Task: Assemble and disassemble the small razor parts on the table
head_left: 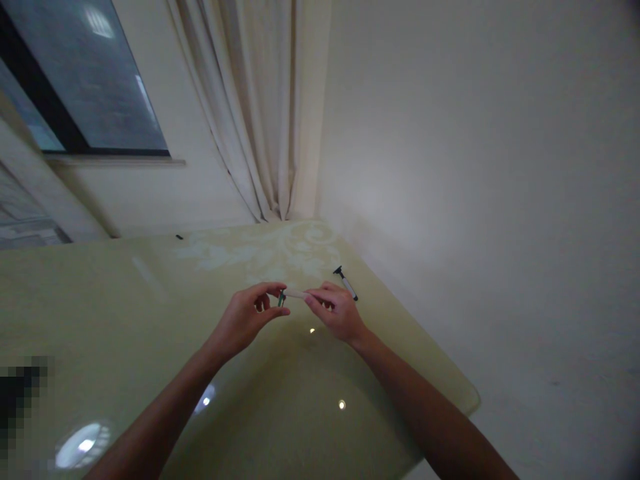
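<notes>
Over the glossy table, both my hands hold a razor that has a pale handle (295, 293) and a small dark green head (281, 298). My right hand (340, 312) pinches the handle's end between thumb and fingers. At the other end, my left hand (245, 312) has its thumb and fingertips around the head. Fine details of the head are too small to make out. Just beyond my right hand lies a second razor (349, 285), with a black head and a grey and black handle, resting on the table.
The pale green table (150, 320) has a leaf pattern and a rounded corner at right. A small black piece (179, 237) lies near its far edge. Behind are a curtain (250, 107) and a window (110, 80); a bare wall (475, 167) stands at right.
</notes>
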The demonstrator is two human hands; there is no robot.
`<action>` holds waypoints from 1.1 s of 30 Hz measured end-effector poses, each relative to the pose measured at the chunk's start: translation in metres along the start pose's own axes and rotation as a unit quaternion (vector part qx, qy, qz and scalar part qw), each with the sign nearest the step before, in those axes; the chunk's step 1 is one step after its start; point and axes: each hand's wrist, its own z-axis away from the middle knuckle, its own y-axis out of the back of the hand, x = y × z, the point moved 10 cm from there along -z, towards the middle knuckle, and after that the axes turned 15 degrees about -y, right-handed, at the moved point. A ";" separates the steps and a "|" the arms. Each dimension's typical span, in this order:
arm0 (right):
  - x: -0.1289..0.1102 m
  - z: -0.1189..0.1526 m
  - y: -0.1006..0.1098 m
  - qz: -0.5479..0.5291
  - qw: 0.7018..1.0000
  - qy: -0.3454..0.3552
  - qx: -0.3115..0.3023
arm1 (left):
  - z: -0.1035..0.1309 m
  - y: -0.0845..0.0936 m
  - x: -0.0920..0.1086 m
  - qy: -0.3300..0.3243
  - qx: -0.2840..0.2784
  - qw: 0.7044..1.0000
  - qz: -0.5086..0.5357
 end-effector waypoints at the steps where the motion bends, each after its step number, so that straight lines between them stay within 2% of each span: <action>1: -0.002 0.001 -0.003 -0.004 1.000 0.010 -0.016 | 0.000 0.001 0.000 0.000 0.002 1.000 0.002; 3: -0.003 0.001 -0.004 -0.008 0.999 0.019 -0.026 | -0.001 0.004 0.001 -0.003 0.010 1.000 0.002; 7: 0.002 -0.001 0.009 0.026 0.999 -0.013 0.044 | -0.001 0.004 0.000 0.006 0.002 1.000 0.001; 12: -0.011 0.004 -0.003 0.018 0.999 0.030 -0.005 | 0.000 0.005 0.000 0.004 0.009 1.000 -0.005; 14: -0.003 -0.002 0.004 0.045 0.999 0.009 0.029 | 0.000 0.006 0.002 -0.003 0.013 1.000 -0.008; 16: 0.016 -0.012 0.022 0.081 0.993 -0.030 0.084 | 0.000 0.000 0.001 -0.002 0.006 1.000 -0.003; 18: 0.039 -0.023 0.045 0.110 0.982 -0.070 0.134 | -0.001 -0.014 -0.003 0.007 -0.008 1.000 0.012; 21: 0.081 -0.034 0.079 0.163 0.954 -0.162 0.191 | -0.007 -0.050 -0.013 0.023 -0.031 0.999 0.030; 24: 0.116 -0.034 0.098 0.237 0.914 -0.273 0.183 | -0.021 -0.094 -0.024 0.018 -0.058 0.998 0.010; 26: 0.129 -0.031 0.101 0.279 0.891 -0.320 0.161 | -0.033 -0.119 -0.036 0.030 -0.077 0.996 -0.030; 28: 0.133 -0.028 0.100 0.310 0.878 -0.333 0.145 | -0.046 -0.138 -0.051 0.063 -0.094 0.991 -0.071; 33: 0.136 -0.024 0.092 0.365 0.860 -0.328 0.137 | -0.069 -0.161 -0.072 0.117 -0.090 0.982 -0.120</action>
